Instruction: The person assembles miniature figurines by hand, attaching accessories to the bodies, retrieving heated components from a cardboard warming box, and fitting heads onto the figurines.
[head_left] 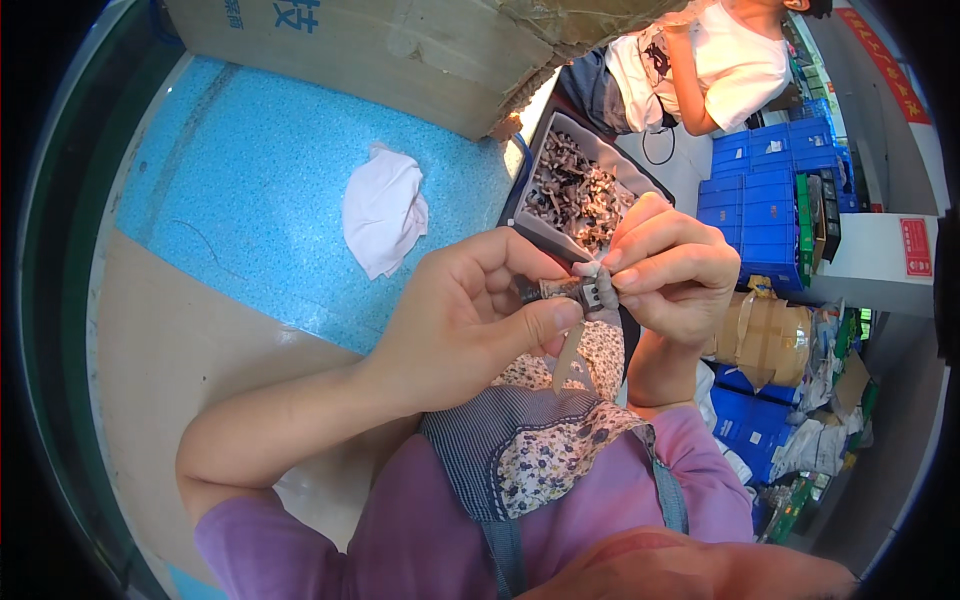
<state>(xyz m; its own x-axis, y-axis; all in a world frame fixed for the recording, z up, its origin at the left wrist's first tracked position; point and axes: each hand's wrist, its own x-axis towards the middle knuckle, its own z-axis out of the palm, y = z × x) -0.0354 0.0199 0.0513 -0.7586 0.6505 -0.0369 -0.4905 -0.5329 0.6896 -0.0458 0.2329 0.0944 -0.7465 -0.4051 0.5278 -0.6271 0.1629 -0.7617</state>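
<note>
Between my two hands, in front of my chest, is a small grey-and-brown moulded piece (pixel 575 289) with dark spots on its pale end. My left hand (pixel 470 310) is closed on its darker end, thumb below and fingers above. My right hand (pixel 672 262) pinches at the pale end with its fingertips, and something greyish-white shows there. I cannot make out the exact kind of the piece. Just below it hangs a narrow tan strip (pixel 568 358), over my flowered apron (pixel 560 455).
Beyond my hands stands a grey-lined tray (pixel 640 180) heaped with small brown and dark pieces. A white cloth (pixel 383 212) lies on the blue floor, left. A large cardboard box (pixel 390 65) is at the top. Another person (pixel 735 65) sits upper right, near stacked blue crates (pixel 745 215).
</note>
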